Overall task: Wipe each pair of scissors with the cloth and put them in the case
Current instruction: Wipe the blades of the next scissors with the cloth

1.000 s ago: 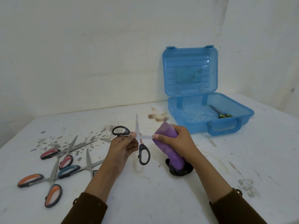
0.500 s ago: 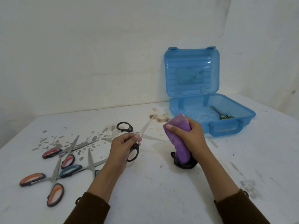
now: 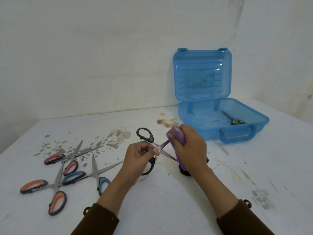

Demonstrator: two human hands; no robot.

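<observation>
purple cloth (image 3: 178, 137), gripped in our right hand (image 3: 191, 147): we should draw it tipward along the open black scissors (image 3: 149, 138), left hand (image 3: 139, 156) pinching the pivot.

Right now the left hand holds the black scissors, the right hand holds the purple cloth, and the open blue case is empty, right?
Not empty: the head view shows green-handled scissors lying in the blue case. The rest is right.
</observation>
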